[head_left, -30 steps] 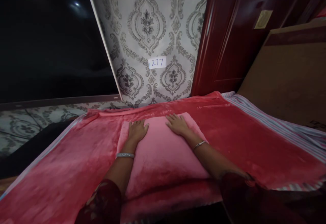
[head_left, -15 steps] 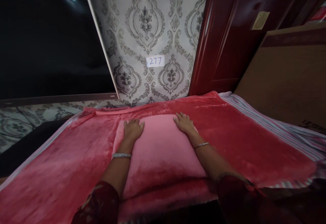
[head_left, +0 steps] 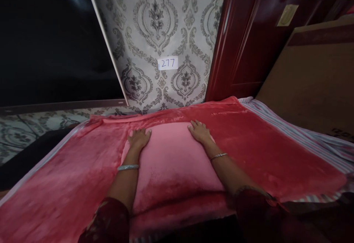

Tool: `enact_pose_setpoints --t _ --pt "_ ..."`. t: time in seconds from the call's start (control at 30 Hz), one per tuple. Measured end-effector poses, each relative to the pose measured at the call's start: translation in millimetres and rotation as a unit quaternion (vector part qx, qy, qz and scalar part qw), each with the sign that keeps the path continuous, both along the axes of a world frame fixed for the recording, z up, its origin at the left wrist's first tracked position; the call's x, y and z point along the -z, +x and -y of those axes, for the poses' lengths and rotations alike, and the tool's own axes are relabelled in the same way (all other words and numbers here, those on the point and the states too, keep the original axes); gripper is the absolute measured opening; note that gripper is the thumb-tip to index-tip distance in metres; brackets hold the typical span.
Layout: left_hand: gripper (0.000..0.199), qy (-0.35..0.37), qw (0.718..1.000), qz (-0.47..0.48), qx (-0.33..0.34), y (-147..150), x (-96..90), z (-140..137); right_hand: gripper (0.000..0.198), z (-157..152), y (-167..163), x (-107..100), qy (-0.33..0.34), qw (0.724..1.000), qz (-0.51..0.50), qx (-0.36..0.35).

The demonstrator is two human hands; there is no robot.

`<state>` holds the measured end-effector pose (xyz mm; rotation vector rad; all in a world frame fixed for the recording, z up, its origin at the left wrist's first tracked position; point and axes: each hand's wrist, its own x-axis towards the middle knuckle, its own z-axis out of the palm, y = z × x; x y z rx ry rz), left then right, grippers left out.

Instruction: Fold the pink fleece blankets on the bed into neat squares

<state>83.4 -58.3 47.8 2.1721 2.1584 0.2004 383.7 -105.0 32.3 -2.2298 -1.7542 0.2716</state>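
The left hand and right hand rest palm-down on the far corners of a pink bundle, fingers pointing forward. Each wrist carries a bracelet. The bundle lies on a red blanket; striped cloth shows along the blanket's right edge. Behind: a dark screen at left, patterned wallpaper bearing a label marked "277", and a cardboard box at right.
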Motion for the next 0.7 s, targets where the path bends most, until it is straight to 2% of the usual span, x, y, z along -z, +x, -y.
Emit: enact_pose_setpoints --t 0.27,0.53,0.7 --pt "0.066 -0.016 1.0 -0.003 0.023 -9.1 -7.0 -1.8 0.062 3.3 -2.9 -4.3 0.002 1.0 0.013 0.001" --pt "0.066 -0.028 0.999 -0.016 0.042 -54.2 -5.5 8.8 0.063 2.3 -3.0 -2.3 0.003 1.0 0.007 0.005" --pt "0.066 -0.041 0.998 -0.02 0.032 -75.9 -12.9 29.2 0.063 3.0 -3.5 -1.8 0.007 1.0 0.005 0.004"
